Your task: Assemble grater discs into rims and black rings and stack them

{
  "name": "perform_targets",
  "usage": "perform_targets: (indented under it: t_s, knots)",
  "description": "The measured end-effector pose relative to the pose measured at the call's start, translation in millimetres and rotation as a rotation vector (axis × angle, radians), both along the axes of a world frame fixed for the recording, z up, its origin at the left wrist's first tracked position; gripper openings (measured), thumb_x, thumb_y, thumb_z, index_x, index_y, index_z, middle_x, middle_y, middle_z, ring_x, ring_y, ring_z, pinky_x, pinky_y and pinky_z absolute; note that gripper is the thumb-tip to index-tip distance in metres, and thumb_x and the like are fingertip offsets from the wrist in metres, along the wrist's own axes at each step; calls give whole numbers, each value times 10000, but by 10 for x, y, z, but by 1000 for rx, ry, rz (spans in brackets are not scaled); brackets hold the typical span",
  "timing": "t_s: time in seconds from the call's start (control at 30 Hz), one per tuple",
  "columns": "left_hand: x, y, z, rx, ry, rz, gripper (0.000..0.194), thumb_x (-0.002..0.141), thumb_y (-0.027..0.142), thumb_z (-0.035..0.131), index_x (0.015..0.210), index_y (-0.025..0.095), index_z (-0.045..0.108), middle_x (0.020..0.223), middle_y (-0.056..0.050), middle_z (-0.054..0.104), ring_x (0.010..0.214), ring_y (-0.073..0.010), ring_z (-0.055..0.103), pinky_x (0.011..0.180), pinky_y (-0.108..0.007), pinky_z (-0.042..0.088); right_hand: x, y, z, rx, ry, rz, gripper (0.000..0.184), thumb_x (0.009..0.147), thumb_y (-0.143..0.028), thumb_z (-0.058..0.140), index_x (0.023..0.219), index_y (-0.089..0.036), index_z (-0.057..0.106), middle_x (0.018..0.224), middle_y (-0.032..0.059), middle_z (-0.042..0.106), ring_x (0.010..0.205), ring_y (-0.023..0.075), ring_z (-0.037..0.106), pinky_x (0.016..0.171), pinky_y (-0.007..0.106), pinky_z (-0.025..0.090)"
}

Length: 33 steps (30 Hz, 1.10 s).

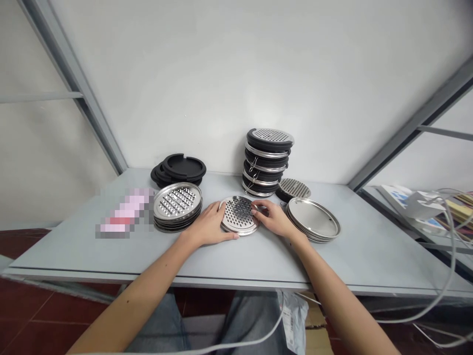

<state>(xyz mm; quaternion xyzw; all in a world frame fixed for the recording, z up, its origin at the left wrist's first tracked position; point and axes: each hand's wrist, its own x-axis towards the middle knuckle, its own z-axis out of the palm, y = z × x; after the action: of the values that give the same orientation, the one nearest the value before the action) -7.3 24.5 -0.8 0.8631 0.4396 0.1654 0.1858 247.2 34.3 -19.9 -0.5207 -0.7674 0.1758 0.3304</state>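
A round perforated steel disc [239, 215] lies flat on the grey table [111, 256] in front of me. My left hand [207, 224] curls round its left rim, thumb under the near edge. My right hand [272, 217] grips its right rim with bent fingers. Left of the disc is a stack of perforated steel plates [178, 204]. To the right sits a stack of plain steel lids [313, 218].
A tall pile of assembled black-and-steel units [266, 162] stands behind the disc, with one more unit [293, 189] beside it. Black round bases [179, 169] are stacked at the back left. White cables [439, 231] and papers lie at the right. A pixelated pink patch [125, 213] is on the left.
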Motion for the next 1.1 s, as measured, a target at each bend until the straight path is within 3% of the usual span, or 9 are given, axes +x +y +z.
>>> perform_targets:
  t_s: [0.2,0.33,0.43,0.6,0.73,0.9,1.1]
  knots:
    - [27,12,-52,-9,139,17,1085,679,705,607,1464,85,187,1546,-231,152,1430,-362,153,1139,-426,190,-7,4,2,49,-53,22,293,856,-332,557,1089,-170,629,1040,96,675,957,233,620,900,395,473]
    - [45,6,-69,20,200,14,1065,720,699,578,1460,36,194,1537,-261,145,1430,-363,151,1142,-432,200,-3,19,-18,63,-62,36,302,857,-339,568,1087,-161,650,1072,114,674,979,250,628,918,412,473]
    - [38,29,-93,107,162,-14,1000,730,676,609,1436,49,281,1522,-254,212,1420,-368,186,1135,-461,231,-4,23,-22,77,-77,44,310,864,-359,563,1078,-162,670,1078,122,676,974,262,635,918,427,478]
    - [49,92,-100,324,-60,-73,588,854,525,588,1303,154,508,1402,-150,480,1341,-294,384,1108,-450,321,17,6,28,85,-56,28,378,946,-404,414,1091,-180,681,1064,114,685,977,267,636,917,443,478]
    - [73,86,-47,292,-245,-57,427,914,446,535,1235,165,558,1247,-123,609,1177,-259,554,1013,-414,439,54,-27,98,122,32,16,458,988,-405,270,1146,-205,650,1122,96,652,1038,248,611,949,436,461]
    - [63,83,-21,201,-382,23,332,956,399,459,1156,165,582,1080,-95,674,975,-233,647,870,-374,510,48,-64,161,253,69,115,402,888,-433,535,1225,-217,577,1236,102,598,1167,267,540,1023,457,411]
    - [59,109,-51,295,-436,13,360,934,379,504,1213,154,536,1153,-118,629,1021,-230,616,903,-398,505,48,-47,135,376,54,104,259,873,-316,589,1113,-229,637,1060,80,678,1004,239,611,899,426,491]
